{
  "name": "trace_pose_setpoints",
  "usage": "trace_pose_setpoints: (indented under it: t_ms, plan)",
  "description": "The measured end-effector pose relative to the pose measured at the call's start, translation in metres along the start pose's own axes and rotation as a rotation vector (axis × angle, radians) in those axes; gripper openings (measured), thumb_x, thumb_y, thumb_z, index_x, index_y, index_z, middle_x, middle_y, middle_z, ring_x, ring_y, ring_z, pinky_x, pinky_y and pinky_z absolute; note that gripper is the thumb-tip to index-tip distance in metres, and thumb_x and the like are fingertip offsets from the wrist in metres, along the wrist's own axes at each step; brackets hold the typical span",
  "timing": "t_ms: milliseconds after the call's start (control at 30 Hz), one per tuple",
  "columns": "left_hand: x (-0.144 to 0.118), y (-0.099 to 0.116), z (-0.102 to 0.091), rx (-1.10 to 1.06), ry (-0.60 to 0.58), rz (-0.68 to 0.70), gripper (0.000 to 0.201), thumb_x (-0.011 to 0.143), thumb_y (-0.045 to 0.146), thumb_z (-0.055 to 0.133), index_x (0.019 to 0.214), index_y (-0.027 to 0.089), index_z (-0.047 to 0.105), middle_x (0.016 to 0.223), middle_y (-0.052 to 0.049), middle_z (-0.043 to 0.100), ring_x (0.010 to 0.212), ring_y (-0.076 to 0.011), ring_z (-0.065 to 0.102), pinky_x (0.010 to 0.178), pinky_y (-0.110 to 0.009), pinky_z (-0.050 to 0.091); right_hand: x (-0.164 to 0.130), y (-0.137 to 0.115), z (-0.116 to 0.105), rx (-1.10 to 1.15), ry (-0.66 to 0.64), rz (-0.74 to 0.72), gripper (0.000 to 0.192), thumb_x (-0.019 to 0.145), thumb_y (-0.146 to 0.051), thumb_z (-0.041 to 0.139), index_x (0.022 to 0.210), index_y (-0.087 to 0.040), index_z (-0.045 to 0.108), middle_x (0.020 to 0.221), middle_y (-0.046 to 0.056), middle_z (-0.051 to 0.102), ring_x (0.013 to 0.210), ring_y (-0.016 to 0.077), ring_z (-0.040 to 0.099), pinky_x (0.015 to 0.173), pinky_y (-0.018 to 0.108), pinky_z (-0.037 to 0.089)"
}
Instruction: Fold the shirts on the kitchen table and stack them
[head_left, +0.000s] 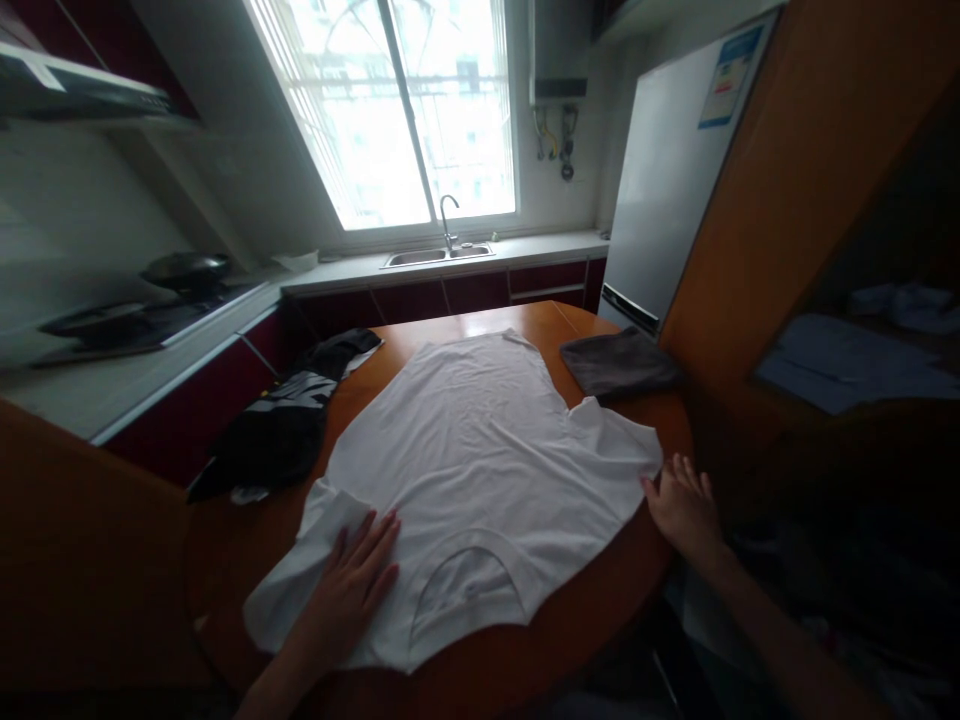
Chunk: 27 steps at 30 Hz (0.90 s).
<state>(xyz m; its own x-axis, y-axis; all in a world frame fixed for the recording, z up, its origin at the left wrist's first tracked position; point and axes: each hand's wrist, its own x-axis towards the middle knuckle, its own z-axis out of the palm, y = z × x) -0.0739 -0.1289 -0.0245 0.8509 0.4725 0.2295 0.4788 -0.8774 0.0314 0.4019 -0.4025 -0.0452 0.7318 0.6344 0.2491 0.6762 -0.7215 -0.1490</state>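
Observation:
A white T-shirt [465,440] lies spread out on the wooden table [592,590], its neckline toward me and its hem toward the window. My left hand [352,580] rests flat on the shirt near the left sleeve, fingers stretched and slightly apart. At the edge of the right sleeve is my right hand [681,505], its fingers bent over the table's rim and touching the cloth's end. Whether the sleeve edge is pinched between thumb and fingers is hard to make out. Soft wrinkles run across the shirt's middle and right side.
Dark clothing [277,430] with white print lies along the table's left edge. A folded grey cloth [619,362] sits at the back right. Beyond are a counter with a sink [439,256], a stove with a pan [186,270], and a refrigerator [671,170].

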Motion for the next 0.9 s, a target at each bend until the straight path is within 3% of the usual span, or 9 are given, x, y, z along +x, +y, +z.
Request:
trace_pose_setpoints:
  t_ms: [100, 200, 267, 333, 433, 567, 667, 833, 900]
  plan:
    - [0.005, 0.004, -0.007, -0.081, 0.057, 0.014, 0.051, 0.101, 0.039, 0.040, 0.151, 0.027, 0.047, 0.155, -0.006, 0.047, 0.146, -0.0299, 0.038, 0.117, -0.052, 0.038, 0.005, 0.004, -0.008, 0.101, 0.104, 0.007, 0.058, 0.096, -0.039, 0.040, 0.139, -0.002, 0.052, 0.150, 0.028, 0.045, 0.144, 0.0404, 0.034, 0.115, 0.060, 0.027]
    - [0.010, 0.001, -0.014, -0.179, 0.045, 0.018, 0.044, 0.101, 0.035, 0.039, 0.140, 0.030, 0.059, 0.144, -0.005, 0.059, 0.132, -0.0251, 0.056, 0.111, -0.040, 0.047, 0.029, -0.015, -0.014, 0.285, 0.210, -0.188, 0.050, 0.093, -0.025, 0.043, 0.139, -0.011, 0.056, 0.147, 0.020, 0.051, 0.142, 0.0338, 0.039, 0.116, 0.055, 0.032]
    - [0.011, -0.004, -0.017, -0.174, 0.033, 0.023, 0.040, 0.100, 0.034, 0.041, 0.131, 0.032, 0.066, 0.137, -0.004, 0.064, 0.126, -0.0248, 0.061, 0.109, -0.040, 0.048, 0.048, -0.030, -0.014, 0.380, 0.166, -0.323, 0.048, 0.091, -0.017, 0.039, 0.134, -0.015, 0.061, 0.138, 0.016, 0.059, 0.134, 0.0275, 0.049, 0.115, 0.048, 0.036]
    - [0.011, -0.012, -0.019, -0.087, 0.084, -0.023, 0.036, 0.097, 0.034, 0.045, 0.122, 0.031, 0.071, 0.137, -0.006, 0.063, 0.131, -0.0294, 0.056, 0.112, -0.049, 0.042, 0.064, -0.040, -0.010, 0.376, 0.075, -0.362, 0.048, 0.093, -0.017, 0.037, 0.134, -0.012, 0.061, 0.140, 0.016, 0.058, 0.135, 0.0258, 0.049, 0.116, 0.044, 0.036]
    - [0.005, -0.027, -0.025, 0.025, 0.196, -0.175, 0.033, 0.092, 0.033, 0.051, 0.116, 0.030, 0.074, 0.140, -0.009, 0.058, 0.134, -0.0354, 0.049, 0.113, -0.058, 0.037, 0.070, -0.041, 0.003, 0.240, -0.052, -0.342, 0.054, 0.099, -0.031, 0.038, 0.145, -0.007, 0.049, 0.154, 0.020, 0.044, 0.144, 0.0299, 0.037, 0.119, 0.047, 0.029]
    - [-0.013, -0.048, -0.037, -0.055, 0.332, -0.390, 0.037, 0.087, 0.021, 0.048, 0.112, 0.023, 0.074, 0.130, -0.012, 0.056, 0.105, -0.0269, 0.062, 0.099, -0.045, 0.052, 0.051, -0.029, 0.021, 0.066, -0.062, -0.273, 0.062, 0.102, -0.045, 0.031, 0.154, -0.012, 0.038, 0.158, 0.021, 0.038, 0.147, 0.0333, 0.032, 0.117, 0.051, 0.027]
    - [-0.032, -0.059, -0.047, -0.043, 0.492, -0.570, 0.037, 0.087, 0.019, 0.046, 0.112, 0.020, 0.073, 0.129, -0.011, 0.051, 0.092, -0.0219, 0.061, 0.094, -0.040, 0.055, 0.032, -0.017, 0.029, -0.004, -0.021, -0.203, 0.068, 0.100, -0.053, 0.029, 0.154, -0.012, 0.039, 0.158, 0.023, 0.037, 0.148, 0.0372, 0.030, 0.116, 0.054, 0.027]
    - [-0.048, -0.056, -0.055, 0.122, 0.641, -0.843, 0.040, 0.088, 0.019, 0.048, 0.123, 0.013, 0.068, 0.135, -0.018, 0.046, 0.108, -0.0301, 0.058, 0.103, -0.050, 0.047, 0.029, 0.012, 0.031, -0.008, -0.045, -0.114, 0.075, 0.097, -0.061, 0.024, 0.152, -0.014, 0.044, 0.158, 0.025, 0.034, 0.148, 0.0414, 0.028, 0.113, 0.059, 0.028]
    - [-0.043, -0.047, -0.054, 0.172, 0.630, -0.839, 0.042, 0.089, 0.018, 0.048, 0.128, 0.013, 0.064, 0.139, -0.019, 0.046, 0.120, -0.0339, 0.053, 0.109, -0.054, 0.041, 0.039, 0.020, 0.028, 0.000, -0.073, -0.102, 0.076, 0.096, -0.063, 0.024, 0.150, -0.015, 0.047, 0.157, 0.024, 0.037, 0.146, 0.0428, 0.030, 0.112, 0.062, 0.029]
